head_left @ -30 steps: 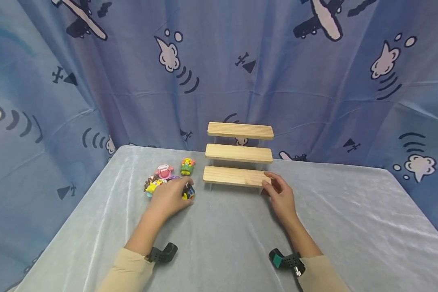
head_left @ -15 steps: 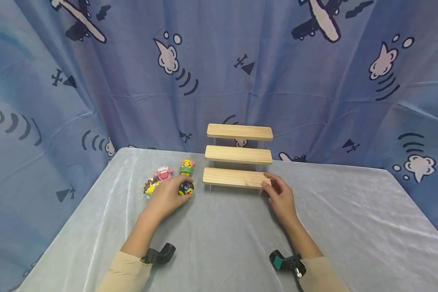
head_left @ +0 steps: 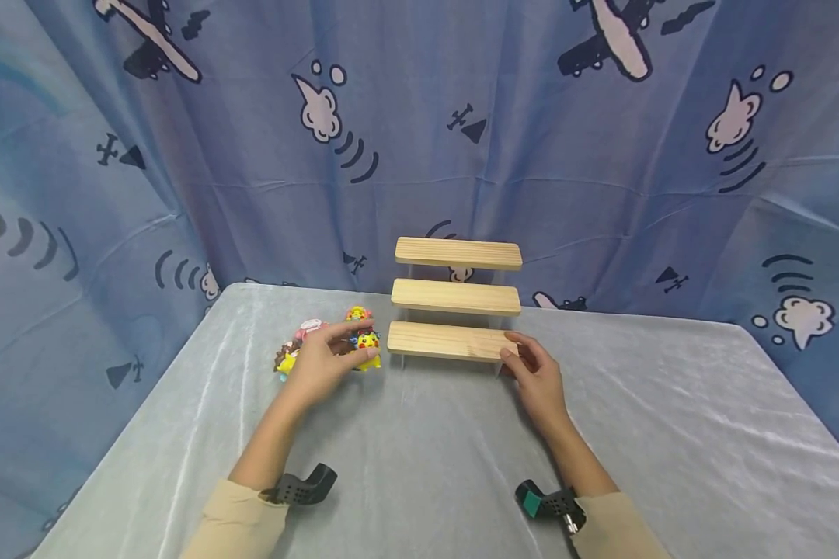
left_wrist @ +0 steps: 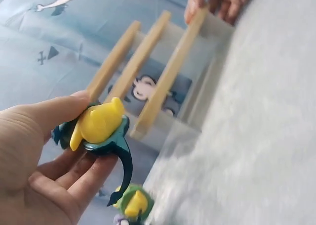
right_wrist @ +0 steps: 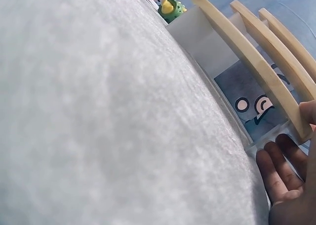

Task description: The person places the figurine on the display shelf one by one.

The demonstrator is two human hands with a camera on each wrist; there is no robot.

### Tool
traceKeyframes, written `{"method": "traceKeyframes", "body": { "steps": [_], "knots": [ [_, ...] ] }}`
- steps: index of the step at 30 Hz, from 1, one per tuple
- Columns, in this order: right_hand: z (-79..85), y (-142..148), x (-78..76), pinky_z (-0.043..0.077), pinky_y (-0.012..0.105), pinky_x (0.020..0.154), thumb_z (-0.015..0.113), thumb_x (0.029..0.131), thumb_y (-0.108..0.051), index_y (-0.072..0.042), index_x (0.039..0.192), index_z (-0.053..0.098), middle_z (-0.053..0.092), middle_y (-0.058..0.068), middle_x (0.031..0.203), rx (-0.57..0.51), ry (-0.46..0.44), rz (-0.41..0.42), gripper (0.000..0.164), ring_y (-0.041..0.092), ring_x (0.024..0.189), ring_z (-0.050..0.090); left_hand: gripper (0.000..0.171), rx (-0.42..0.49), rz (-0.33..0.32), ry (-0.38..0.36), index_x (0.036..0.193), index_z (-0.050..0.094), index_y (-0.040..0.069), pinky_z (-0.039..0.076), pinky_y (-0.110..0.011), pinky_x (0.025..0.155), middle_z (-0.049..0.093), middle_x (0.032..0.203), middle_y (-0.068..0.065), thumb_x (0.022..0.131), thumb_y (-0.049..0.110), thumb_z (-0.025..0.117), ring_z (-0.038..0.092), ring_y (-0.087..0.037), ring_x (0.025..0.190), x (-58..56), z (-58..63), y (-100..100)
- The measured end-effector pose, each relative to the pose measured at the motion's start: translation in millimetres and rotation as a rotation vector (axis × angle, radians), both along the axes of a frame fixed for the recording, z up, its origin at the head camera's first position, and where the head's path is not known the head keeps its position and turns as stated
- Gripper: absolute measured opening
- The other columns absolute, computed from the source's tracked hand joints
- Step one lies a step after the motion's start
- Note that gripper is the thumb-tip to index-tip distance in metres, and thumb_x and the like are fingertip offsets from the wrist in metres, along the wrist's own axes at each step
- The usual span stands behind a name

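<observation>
My left hand (head_left: 316,368) pinches a yellow toy figurine (head_left: 367,343) with a dark blue and teal outfit, just left of the stand. In the left wrist view the figurine (left_wrist: 101,122) sits between thumb and fingers, off the table, its dark tail hanging down. A three-tier display stand (head_left: 450,341) with wooden shelves and clear side panels stands near the back. The right end of its lowest shelf is held by my right hand (head_left: 541,388), thumb at the wood, other fingers below it by the side panel.
Beside and behind the left hand are more figurines on the grey cloth: a green-and-yellow one (head_left: 358,313), a pink one (head_left: 311,328) and a brown one (head_left: 284,357), partly covered. A blue patterned curtain (head_left: 419,140) hangs right behind the stand.
The left hand has picked up the yellow and dark blue figurine and moved it slightly up and right, in front of the green one. The right hand stays on the shelf.
</observation>
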State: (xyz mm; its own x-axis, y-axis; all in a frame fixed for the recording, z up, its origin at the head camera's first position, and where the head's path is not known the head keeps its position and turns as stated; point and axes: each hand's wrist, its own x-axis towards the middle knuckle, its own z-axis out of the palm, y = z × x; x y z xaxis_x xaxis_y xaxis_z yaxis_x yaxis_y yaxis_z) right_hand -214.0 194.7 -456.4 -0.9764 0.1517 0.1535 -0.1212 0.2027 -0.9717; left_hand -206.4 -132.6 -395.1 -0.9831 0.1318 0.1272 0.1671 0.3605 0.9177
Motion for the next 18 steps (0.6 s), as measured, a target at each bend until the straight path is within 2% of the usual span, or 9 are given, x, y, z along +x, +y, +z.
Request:
{"method": "traceKeyframes", "body": {
  "steps": [5,9,14,18],
  "knots": [
    [-0.2,1,-0.1,0.057,0.014,0.078,0.065,0.099,-0.016,-0.004,0.134,0.061,0.064,0.023,0.129,0.004,0.0,0.0,0.037,-0.002,0.09,0.062,0.054,0.11,0.051,-0.102,0.137,0.064,0.016,0.055,-0.015,0.082,0.063,0.142,-0.006,0.086,0.018,0.081,0.068,-0.022,0.115,-3.1,3.5,6],
    [-0.5,2,0.6,0.057,0.014,0.078,0.065,0.099,-0.017,-0.005,0.134,0.062,0.064,0.023,0.128,0.013,-0.001,-0.005,0.037,-0.001,0.09,0.062,0.059,0.178,0.075,-0.141,0.137,0.064,0.015,0.055,-0.015,0.083,0.062,0.144,-0.006,0.082,0.016,0.084,0.067,-0.022,0.116,-6.9,4.3,13],
    [-0.7,2,1.0,0.057,0.014,0.079,0.066,0.099,-0.018,-0.005,0.134,0.062,0.064,0.022,0.128,0.015,0.001,0.0,0.037,0.0,0.091,0.061,0.06,0.236,0.051,-0.143,0.138,0.063,0.014,0.057,-0.017,0.085,0.061,0.145,-0.008,0.082,0.011,0.083,0.065,-0.022,0.122,-11.0,10.7,23],
    [-1.0,2,1.7,0.056,0.014,0.079,0.066,0.099,-0.018,-0.006,0.134,0.063,0.064,0.021,0.127,0.023,0.002,-0.004,0.037,0.001,0.091,0.061,0.058,0.277,0.015,-0.11,0.138,0.061,0.013,0.056,-0.018,0.088,0.061,0.143,-0.007,0.083,0.008,0.081,0.065,-0.024,0.124,-12.8,20.3,34]
  ]
}}
